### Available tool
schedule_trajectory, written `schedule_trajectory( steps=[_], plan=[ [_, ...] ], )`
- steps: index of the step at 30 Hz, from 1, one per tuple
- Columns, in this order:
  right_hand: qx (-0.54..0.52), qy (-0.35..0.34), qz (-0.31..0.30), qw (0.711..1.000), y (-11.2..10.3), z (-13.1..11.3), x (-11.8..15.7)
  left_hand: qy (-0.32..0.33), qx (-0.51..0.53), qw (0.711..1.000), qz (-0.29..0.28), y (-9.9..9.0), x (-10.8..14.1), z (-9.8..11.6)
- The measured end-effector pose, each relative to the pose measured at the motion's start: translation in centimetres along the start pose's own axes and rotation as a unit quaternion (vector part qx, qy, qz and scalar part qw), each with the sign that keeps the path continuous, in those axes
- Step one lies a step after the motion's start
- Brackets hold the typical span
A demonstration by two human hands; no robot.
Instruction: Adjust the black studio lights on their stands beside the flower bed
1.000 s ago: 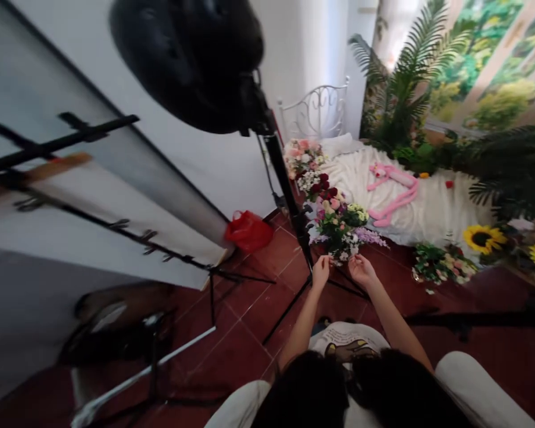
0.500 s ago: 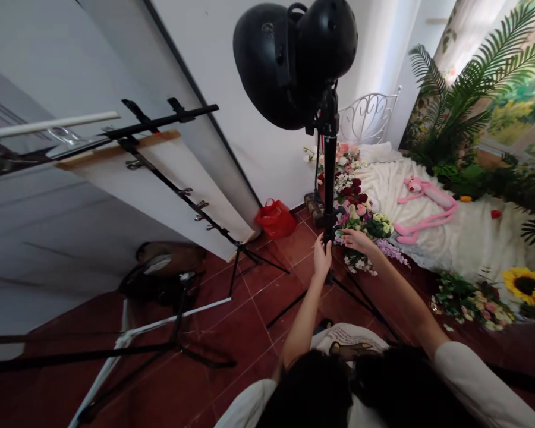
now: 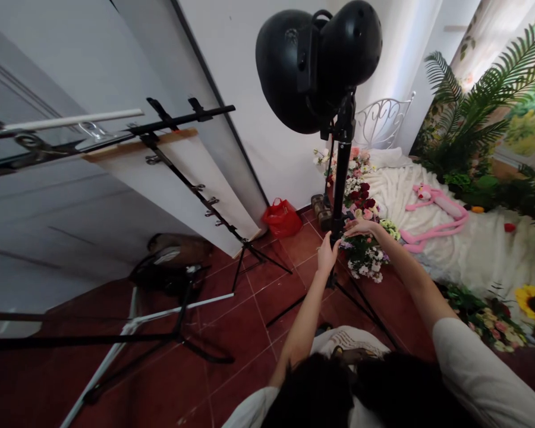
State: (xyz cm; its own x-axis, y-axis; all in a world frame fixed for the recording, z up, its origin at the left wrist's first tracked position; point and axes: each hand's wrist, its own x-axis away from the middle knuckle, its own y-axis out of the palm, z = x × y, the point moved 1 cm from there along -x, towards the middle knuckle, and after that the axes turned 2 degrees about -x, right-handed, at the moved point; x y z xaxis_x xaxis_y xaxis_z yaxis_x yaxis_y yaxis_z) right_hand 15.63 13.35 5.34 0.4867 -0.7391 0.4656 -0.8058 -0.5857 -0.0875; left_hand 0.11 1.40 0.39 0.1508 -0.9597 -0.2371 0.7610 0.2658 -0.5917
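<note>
A large black studio lamp [image 3: 318, 68] tops a black light stand [image 3: 341, 178], which stands upright on spread tripod legs. Low on the pole, my left hand [image 3: 327, 254] is wrapped around it from the left. My right hand [image 3: 360, 227] comes from the right, slightly higher, its fingertips at the pole's collar. Those fingers look closed at the collar, though the exact contact point is too small to make out. A cable hangs beside the pole below the lamp.
To the left, a white panel [image 3: 214, 196] is clipped to a black stand. A red plastic bag [image 3: 282, 218] lies by the wall. Flowers [image 3: 369, 258] and a draped bed with a pink plush toy [image 3: 441, 205] are at the right. Stand legs cross the tiled floor [image 3: 236, 333].
My right hand has moved in to the pole's collar and its fingers have drawn together. My left hand stays on the pole. The view has shifted, so the scene sits further right.
</note>
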Motion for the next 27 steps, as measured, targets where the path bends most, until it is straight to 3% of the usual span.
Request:
schedule_trajectory(
  steps=[6,10,14,18,23,27],
  plan=[
    [0.119,-0.191,0.118,0.967,1.9,1.9,-0.1,-0.001,-0.003,1.0,-0.006,-0.3,0.0,0.3],
    [0.191,-0.313,0.246,0.897,4.8,3.5,2.9,-0.002,0.004,1.0,-0.008,-0.5,0.0,0.3],
    [0.15,-0.307,0.305,0.889,8.9,3.9,5.3,-0.008,0.007,1.0,-0.024,-0.5,0.0,0.1],
    [0.112,-0.254,0.34,0.899,11.6,3.1,4.8,0.004,0.001,1.0,-0.014,-0.3,0.0,0.0],
    [0.137,-0.28,0.366,0.877,11.6,1.5,4.1,0.009,-0.052,0.998,-0.038,-0.3,0.0,0.2],
    [0.147,-0.319,0.39,0.851,10.6,-2.0,5.3,-0.018,-0.119,0.99,-0.076,-1.1,-0.8,0.9]
  ],
)
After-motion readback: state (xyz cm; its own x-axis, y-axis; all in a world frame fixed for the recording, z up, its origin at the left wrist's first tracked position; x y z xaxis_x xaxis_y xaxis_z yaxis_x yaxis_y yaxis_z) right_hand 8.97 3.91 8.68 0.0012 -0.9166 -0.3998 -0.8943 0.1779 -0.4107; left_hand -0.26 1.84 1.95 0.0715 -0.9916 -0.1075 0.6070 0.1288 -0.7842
